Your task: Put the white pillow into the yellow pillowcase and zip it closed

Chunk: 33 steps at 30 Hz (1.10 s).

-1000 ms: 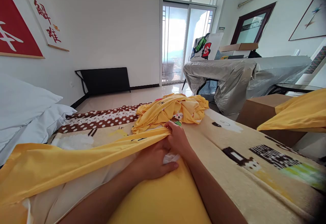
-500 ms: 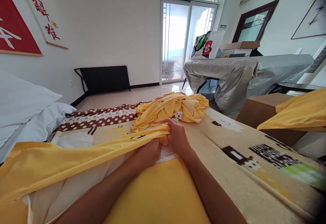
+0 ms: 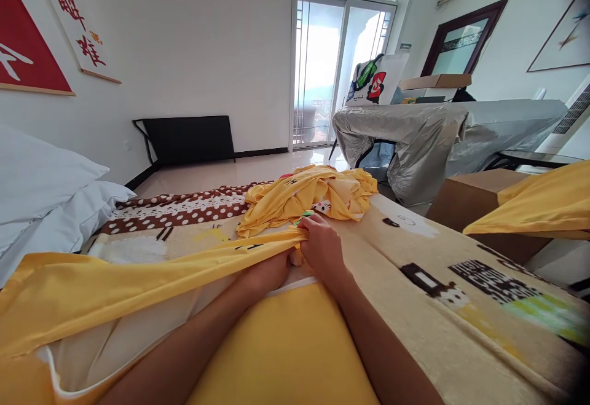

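Observation:
My right hand (image 3: 322, 246) is closed on the bunched end of a yellow fabric cover (image 3: 152, 276), which stretches from there to the left edge. My left hand (image 3: 275, 270) is closed just below and left of it, against the same cover; its fingertips are hidden under the cloth. A pale inner side and a white edge of the cover show beneath my left forearm. Another yellow part (image 3: 286, 343) lies between my forearms. Just beyond my hands sits a crumpled heap of yellow cloth (image 3: 313, 190) with a small printed animal face.
A beige patterned blanket (image 3: 387, 282) covers the bed. White pillows (image 3: 50, 190) lie at the left. To the right stand a cardboard box (image 3: 474, 196) with yellow cloth over it and a table under a silver cover (image 3: 424, 141). A black folded frame (image 3: 188, 139) leans at the wall.
Both hands keep their hold on the cover and have shifted only slightly. The white edge at lower left shows more. The view has tilted a little.

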Each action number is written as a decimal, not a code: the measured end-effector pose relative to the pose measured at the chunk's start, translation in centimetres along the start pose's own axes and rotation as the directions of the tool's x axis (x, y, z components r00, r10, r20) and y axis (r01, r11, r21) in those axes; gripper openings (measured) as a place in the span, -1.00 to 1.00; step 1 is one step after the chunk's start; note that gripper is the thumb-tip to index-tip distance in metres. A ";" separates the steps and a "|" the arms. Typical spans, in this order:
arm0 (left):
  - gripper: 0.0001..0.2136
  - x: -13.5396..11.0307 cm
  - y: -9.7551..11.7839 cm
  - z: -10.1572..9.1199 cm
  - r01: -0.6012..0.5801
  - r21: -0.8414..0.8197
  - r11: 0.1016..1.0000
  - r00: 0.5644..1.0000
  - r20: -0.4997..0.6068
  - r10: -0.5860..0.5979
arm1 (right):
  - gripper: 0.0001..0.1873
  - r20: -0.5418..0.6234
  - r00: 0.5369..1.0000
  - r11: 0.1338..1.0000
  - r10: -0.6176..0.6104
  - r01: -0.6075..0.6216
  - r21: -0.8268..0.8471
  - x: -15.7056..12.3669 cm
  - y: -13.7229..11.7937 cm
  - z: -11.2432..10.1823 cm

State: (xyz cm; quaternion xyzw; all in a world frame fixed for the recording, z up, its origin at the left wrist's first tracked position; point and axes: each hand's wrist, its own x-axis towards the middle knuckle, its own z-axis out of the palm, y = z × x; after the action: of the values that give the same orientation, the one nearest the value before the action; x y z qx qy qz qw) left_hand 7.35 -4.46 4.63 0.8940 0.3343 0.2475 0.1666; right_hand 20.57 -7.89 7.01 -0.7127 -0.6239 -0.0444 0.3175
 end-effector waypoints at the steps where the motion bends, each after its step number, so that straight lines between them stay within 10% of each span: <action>1: -0.73 -0.1 0.0 -0.1 -0.009 0.034 0.999 1.000 0.006 0.009 | -0.69 0.002 1.000 1.000 -0.003 0.003 0.000 0.0 0.0 0.0; 12: -0.67 -1.4 0.3 -1.5 -0.175 0.058 0.983 0.982 0.088 0.169 | -0.63 0.050 0.998 0.999 0.027 -0.029 0.036 0.1 -0.1 -0.4; 22: -0.78 -1.0 1.7 -1.5 -0.015 -0.077 0.997 0.974 0.224 0.032 | -0.71 0.104 0.994 0.960 -0.028 -0.002 0.281 0.8 0.8 0.0; 33: -0.73 -1.0 1.7 -1.8 -0.256 -0.093 0.962 0.945 0.187 0.270 | -0.81 0.210 0.978 0.998 -0.019 0.007 0.057 0.6 1.0 -0.4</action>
State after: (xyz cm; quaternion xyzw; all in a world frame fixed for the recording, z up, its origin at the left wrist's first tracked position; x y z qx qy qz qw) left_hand 6.54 -6.12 6.59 0.9446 0.1853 0.1883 0.1946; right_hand 21.78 -7.53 7.18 -0.7001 -0.6597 0.0467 0.2693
